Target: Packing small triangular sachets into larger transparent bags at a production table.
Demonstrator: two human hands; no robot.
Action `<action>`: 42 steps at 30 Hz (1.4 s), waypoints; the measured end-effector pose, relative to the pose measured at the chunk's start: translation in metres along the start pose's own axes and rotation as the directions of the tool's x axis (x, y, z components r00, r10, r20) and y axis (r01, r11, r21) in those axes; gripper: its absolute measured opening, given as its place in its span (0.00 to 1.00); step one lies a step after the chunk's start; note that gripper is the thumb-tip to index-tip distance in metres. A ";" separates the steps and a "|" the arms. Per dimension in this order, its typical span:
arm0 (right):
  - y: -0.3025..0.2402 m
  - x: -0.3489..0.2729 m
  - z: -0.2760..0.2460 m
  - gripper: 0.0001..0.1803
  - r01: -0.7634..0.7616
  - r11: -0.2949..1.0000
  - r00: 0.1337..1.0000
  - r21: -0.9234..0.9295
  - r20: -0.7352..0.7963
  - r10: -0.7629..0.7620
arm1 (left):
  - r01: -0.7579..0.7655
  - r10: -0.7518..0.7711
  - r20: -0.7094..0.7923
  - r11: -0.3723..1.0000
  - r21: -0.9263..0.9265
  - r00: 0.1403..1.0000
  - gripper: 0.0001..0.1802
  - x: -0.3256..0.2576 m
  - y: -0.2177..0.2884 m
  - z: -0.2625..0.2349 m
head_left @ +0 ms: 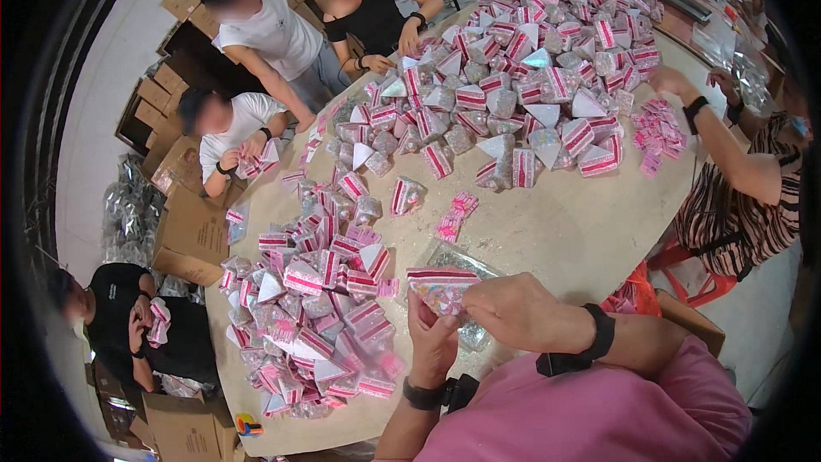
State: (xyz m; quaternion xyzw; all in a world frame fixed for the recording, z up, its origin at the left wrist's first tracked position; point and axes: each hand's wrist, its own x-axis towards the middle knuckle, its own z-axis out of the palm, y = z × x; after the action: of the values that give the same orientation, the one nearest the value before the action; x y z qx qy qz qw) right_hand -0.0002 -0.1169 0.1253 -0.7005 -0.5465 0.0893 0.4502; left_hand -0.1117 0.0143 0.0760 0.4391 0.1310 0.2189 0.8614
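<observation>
Viewing remotely, I record the left hand (pixel 434 340) grasping a striped packet (pixel 440 281) by its lower left, the right hand (pixel 515 312) pinching its right end, held over the near side of the table (pixel 581 218), with similar packets heaped on the table's left (pixel 308 325) and far (pixel 530 85) parts.

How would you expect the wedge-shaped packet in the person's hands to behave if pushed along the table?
The wedge-shaped packet is probably slippery, as its clear side looks glossy. It seems unlikely to roll, given its flat striped face and angular shape.
</observation>
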 end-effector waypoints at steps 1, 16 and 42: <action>0.000 0.000 0.000 0.04 -0.003 1.000 1.000 0.000 0.001 0.003 | -0.017 0.017 0.005 1.000 0.012 1.000 0.40 0.000 0.000 0.002; -0.005 -0.002 -0.009 0.06 -0.039 0.997 0.998 -0.069 0.056 0.043 | -0.206 0.210 0.019 0.934 0.291 0.978 0.40 0.004 0.000 0.010; 0.003 0.012 -0.015 0.09 -0.050 0.968 0.966 -0.247 0.235 0.110 | -0.129 0.151 -0.018 0.893 0.431 0.988 0.42 0.005 0.004 0.017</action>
State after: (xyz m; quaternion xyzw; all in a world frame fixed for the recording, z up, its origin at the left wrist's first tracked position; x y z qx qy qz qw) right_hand 0.0159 -0.1151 0.1361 -0.7548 -0.5759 0.1272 0.2871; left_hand -0.1014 0.0070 0.0883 0.6203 0.1659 0.2573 0.7222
